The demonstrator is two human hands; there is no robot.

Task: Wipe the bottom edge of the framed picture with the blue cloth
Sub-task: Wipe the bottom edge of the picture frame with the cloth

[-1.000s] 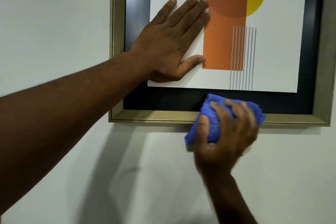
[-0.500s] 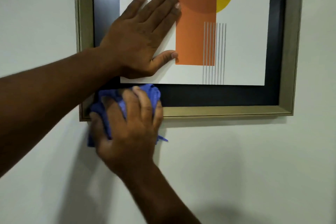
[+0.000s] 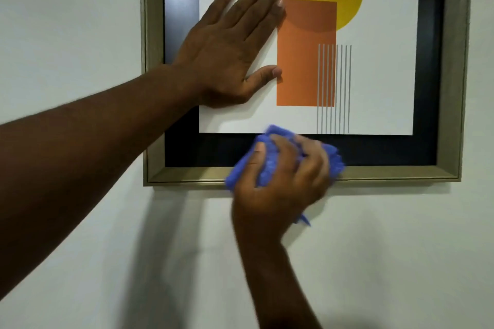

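Observation:
A framed picture (image 3: 395, 175) hangs on a white wall, with a dull gold frame, a black inner border and a print of a yellow circle and an orange rectangle. My left hand (image 3: 230, 53) lies flat on the print's left part, fingers spread, holding nothing. My right hand (image 3: 283, 184) is closed around a bunched blue cloth (image 3: 267, 165) and presses it onto the middle of the frame's bottom edge. A corner of the cloth pokes out below the hand. The hand and cloth are slightly blurred.
The white wall (image 3: 387, 262) spreads below and to the left of the frame. My left forearm (image 3: 80, 163) crosses the lower left corner of the frame. The frame's right side (image 3: 454, 88) is uncovered.
My right hand swept the cloth along the bottom edge to the left corner and has now come back right to the middle. My left hand stayed flat on the print.

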